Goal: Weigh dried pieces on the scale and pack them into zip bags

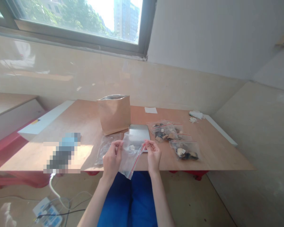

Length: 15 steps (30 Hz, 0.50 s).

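Note:
Between my two hands is a clear zip-lock bag [129,159] with a red seal strip and a small white label; no contents show in it. My left hand [113,157] pinches its left edge. At the strip's upper end, my right hand [153,155] pinches the bag's right corner. Just behind the bag lies a flat silver scale [139,130], partly covered by it. More clear bags [107,145] lie flat beside my left hand. To the right of my right hand are several filled zip-lock bags [185,150] with dark and pale dried pieces inside.
An open brown paper pouch [115,113] stands upright behind the scale. White paper [150,110] lies at the table's back, and small white scraps [196,115] at the right. A pixelated object [62,153] with a white cable is on the left. A power strip [47,212] sits on the floor.

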Each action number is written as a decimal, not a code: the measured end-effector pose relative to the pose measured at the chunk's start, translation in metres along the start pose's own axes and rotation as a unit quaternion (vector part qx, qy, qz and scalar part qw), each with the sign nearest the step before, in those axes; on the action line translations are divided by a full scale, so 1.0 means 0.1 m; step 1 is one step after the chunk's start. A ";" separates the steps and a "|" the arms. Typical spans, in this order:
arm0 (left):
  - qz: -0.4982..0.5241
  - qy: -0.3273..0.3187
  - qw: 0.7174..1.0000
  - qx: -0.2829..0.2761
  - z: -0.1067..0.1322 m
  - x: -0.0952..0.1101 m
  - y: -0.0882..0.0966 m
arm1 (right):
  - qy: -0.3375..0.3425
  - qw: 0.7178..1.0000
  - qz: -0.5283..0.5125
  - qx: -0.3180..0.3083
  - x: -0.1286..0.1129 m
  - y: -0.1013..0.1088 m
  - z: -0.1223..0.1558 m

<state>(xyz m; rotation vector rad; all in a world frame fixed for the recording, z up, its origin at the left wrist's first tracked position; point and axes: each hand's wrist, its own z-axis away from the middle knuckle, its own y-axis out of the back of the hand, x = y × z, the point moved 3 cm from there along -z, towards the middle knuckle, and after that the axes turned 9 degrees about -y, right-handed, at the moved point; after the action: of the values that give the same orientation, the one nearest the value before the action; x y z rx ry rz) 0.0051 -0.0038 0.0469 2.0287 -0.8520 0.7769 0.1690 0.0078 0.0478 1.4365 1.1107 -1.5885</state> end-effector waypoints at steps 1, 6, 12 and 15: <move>-0.011 0.000 1.000 -0.007 -0.02 0.01 0.03 | -0.005 1.000 -0.004 0.003 0.03 0.01 0.02; -0.049 0.107 0.989 0.093 -0.17 -0.13 0.37 | -0.016 0.990 -0.043 0.130 0.06 0.32 -0.14; -0.240 0.135 0.960 0.045 -0.38 -0.39 0.43 | 0.118 0.955 0.265 0.054 -0.05 0.60 -0.70; -0.321 0.046 0.946 0.027 -0.37 -0.42 0.28 | 0.137 0.871 0.469 0.061 0.11 0.61 -0.89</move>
<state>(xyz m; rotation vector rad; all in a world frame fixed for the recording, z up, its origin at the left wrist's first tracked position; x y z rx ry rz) -0.0495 0.0270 0.0458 2.1141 -0.0854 0.5142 0.2569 0.0676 0.0279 1.9104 0.3012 -0.7687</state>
